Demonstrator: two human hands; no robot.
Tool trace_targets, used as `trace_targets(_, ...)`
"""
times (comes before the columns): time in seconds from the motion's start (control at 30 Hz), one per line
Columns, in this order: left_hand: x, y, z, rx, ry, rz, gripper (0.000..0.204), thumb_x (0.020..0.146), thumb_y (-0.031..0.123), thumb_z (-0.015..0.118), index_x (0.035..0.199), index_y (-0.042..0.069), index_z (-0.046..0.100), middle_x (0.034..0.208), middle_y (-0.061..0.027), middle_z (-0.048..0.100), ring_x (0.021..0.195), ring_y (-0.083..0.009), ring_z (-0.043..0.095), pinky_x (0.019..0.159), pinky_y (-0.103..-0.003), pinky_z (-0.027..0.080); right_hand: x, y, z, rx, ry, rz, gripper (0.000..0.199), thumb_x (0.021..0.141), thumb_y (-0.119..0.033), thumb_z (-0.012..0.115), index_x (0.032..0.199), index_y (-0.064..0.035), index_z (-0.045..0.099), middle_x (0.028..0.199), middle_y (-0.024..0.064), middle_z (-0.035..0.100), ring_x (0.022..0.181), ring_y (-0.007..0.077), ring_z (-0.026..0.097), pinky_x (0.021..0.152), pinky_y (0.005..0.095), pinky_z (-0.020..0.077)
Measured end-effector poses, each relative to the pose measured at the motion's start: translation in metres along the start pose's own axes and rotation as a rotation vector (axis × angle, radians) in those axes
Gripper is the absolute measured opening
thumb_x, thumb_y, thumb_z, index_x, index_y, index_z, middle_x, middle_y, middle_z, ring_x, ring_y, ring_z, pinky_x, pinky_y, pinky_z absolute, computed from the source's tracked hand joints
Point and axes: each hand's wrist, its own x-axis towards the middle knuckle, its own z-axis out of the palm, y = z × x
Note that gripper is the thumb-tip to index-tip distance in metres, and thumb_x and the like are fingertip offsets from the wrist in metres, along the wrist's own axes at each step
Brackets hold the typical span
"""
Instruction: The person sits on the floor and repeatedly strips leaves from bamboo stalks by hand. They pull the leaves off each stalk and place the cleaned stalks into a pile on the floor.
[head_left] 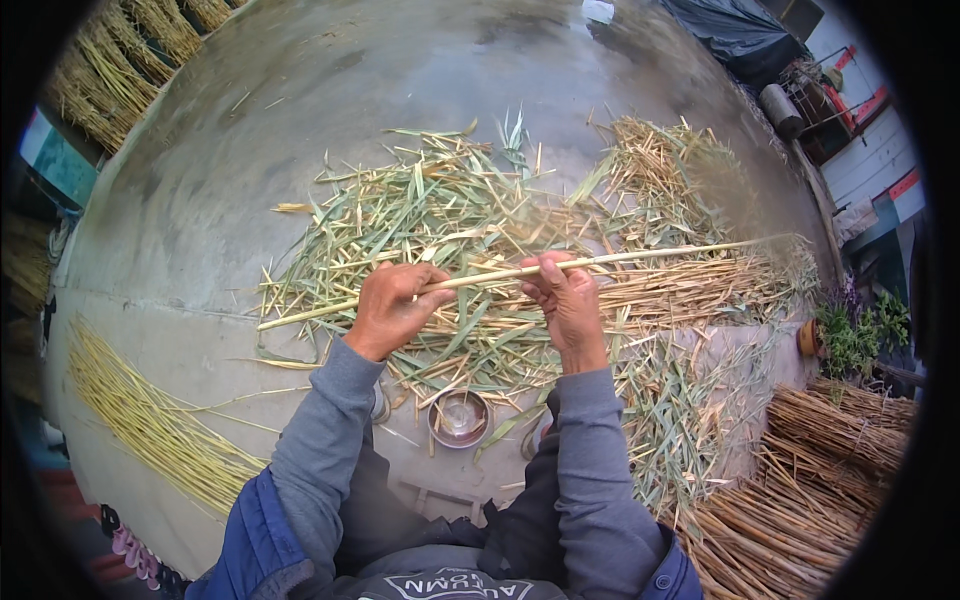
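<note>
Both of your hands hold one long pale reed stalk [520, 272] crosswise in front of you; your left hand [392, 310] has its fingers closed around the stalk near its bare butt end, and your right hand [568, 298] has its fingers closed around it further along, with the feathery tip running well beyond those fingers to your right; judging by the litter, much stripping looks done, since a wide heap of green and straw-coloured leaf trimmings [470, 220] lies just beyond and beneath your fingers; a tidy row of clean yellow stalks [150, 420] lies well to the left of your left fingers; bundles of brown stalks [820, 450], which may be unworked stock, sit well to the right of your right fingers; a small metal bowl [459, 417] rests nearer you than your hands, between your forearms; everything lies on a grey concrete floor [300, 110], outdoors, with more bundles at the far left edge and potted green plants [860, 330] at the right.
</note>
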Motion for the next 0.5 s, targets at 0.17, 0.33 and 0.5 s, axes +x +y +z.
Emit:
trace_targets(0.17, -0.005, 0.002, 0.003, -0.435, 0.007, -0.237, 0.015, 0.081, 0.001, 0.082, 0.093, -0.003, 0.075, 0.082, -0.0033, 0.074, 0.079, -0.0078, 0.067, 0.069, -0.024, 0.055, -0.007, -0.003, 0.0, -0.017, -0.085, -0.026, 0.02, 0.1, -0.017, 0.066, 0.115, -0.0056, 0.061, 0.109, 0.0142, 0.073, 0.098, 0.0222, 0.074, 0.079, 0.031, 0.0638)
trace_targets(0.33, -0.002, -0.002, 0.006, 0.137, 0.264, 0.286, 0.021, 0.065, 0.009, 0.089, 0.082, 0.008, 0.076, 0.077, -0.0039, 0.072, 0.068, -0.0215, 0.064, 0.066, -0.035, 0.04, -0.011, -0.003, -0.001, 0.05, -0.041, 0.012, 0.019, 0.1, -0.015, 0.066, 0.115, -0.0034, 0.061, 0.11, 0.0164, 0.073, 0.097, 0.0237, 0.074, 0.079, 0.0317, 0.0639)
trace_targets(0.5, -0.005, 0.002, 0.013, 0.089, 0.245, 0.218, 0.02, 0.067, 0.009, 0.089, 0.084, 0.009, 0.077, 0.077, -0.0027, 0.072, 0.071, -0.0192, 0.064, 0.068, -0.034, 0.041, -0.012, 0.001, -0.009, 0.063, 0.011, 0.036, 0.018, 0.099, -0.018, 0.068, 0.111, -0.0048, 0.064, 0.106, 0.0132, 0.074, 0.093, 0.0215, 0.075, 0.077, 0.0289, 0.064)
